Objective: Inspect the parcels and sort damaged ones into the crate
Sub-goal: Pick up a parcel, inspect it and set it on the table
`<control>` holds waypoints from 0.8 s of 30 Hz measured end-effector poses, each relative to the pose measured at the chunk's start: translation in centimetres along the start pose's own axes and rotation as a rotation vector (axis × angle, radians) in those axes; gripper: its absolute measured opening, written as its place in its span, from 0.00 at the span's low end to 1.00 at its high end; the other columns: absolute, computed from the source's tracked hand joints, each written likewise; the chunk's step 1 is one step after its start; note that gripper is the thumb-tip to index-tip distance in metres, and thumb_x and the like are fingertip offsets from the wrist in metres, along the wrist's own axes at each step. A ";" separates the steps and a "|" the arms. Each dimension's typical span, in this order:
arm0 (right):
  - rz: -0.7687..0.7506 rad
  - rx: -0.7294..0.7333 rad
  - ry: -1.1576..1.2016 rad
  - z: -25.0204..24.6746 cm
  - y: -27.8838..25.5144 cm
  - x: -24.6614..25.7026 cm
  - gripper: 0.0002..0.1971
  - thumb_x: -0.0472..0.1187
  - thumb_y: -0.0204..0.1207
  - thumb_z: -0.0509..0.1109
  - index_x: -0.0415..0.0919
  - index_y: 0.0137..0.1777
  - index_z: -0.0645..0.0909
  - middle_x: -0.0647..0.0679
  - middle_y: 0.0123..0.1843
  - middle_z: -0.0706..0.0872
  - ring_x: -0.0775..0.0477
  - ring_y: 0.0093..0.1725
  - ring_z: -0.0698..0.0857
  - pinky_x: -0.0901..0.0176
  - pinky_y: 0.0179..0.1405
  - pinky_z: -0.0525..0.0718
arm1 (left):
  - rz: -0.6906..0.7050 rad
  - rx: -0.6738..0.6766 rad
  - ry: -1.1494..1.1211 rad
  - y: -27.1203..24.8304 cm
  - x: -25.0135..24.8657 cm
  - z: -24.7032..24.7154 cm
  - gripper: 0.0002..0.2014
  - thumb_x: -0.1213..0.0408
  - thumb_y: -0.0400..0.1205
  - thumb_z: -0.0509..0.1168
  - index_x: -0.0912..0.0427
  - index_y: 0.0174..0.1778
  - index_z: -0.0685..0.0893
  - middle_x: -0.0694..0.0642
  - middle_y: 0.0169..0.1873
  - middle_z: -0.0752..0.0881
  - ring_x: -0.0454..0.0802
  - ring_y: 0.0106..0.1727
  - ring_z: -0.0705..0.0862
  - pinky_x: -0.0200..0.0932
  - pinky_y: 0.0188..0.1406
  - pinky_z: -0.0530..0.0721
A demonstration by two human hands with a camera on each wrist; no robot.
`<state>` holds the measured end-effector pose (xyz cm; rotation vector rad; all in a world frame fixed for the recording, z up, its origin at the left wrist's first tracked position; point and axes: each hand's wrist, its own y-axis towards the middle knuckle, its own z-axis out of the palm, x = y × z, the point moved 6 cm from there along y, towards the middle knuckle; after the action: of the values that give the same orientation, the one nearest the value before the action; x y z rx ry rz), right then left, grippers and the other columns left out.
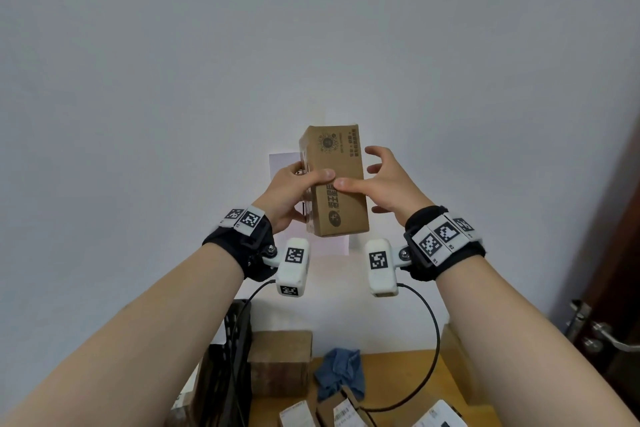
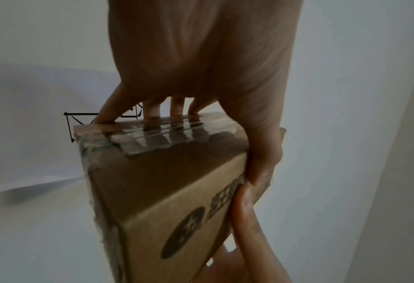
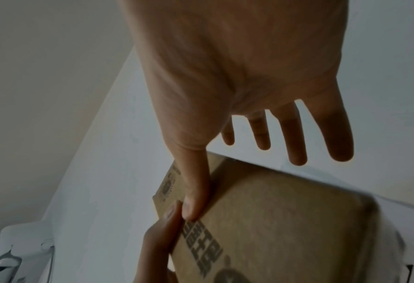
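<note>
Up high at 12 o'clock, the left hand point(image 1: 289, 196) grips the brown box point(image 1: 337, 184). The right hand point(image 1: 384, 180) is spread wide, thumb touching. It's being checked; next, turn it slowly.

Lower frame edge crops the parcels point(image 1: 349, 411) on the table point(image 1: 391, 378); their label print is too small to read, the black crate point(image 1: 227, 367) sits half behind the left forearm, and the held box point(image 3: 273, 226) blurs at its right corner.
</note>
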<state>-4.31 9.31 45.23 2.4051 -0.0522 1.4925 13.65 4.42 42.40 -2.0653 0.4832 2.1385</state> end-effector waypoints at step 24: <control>0.103 0.195 0.387 1.9 -0.1 -1.1 0.47 0.76 0.66 0.77 0.51 0.79 0.70 0.46 0.70 0.86 0.39 0.69 0.86 0.20 0.66 0.82 | -0.125 0.128 -0.189 -1.6 -0.3 0.1 0.27 0.30 0.87 0.47 0.29 0.81 0.68 0.50 0.63 0.83 0.57 0.60 0.86 0.86 0.51 0.84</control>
<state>-3.17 8.74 43.46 2.2359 0.0584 2.0713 14.08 5.97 42.50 -1.7577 0.4424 2.1417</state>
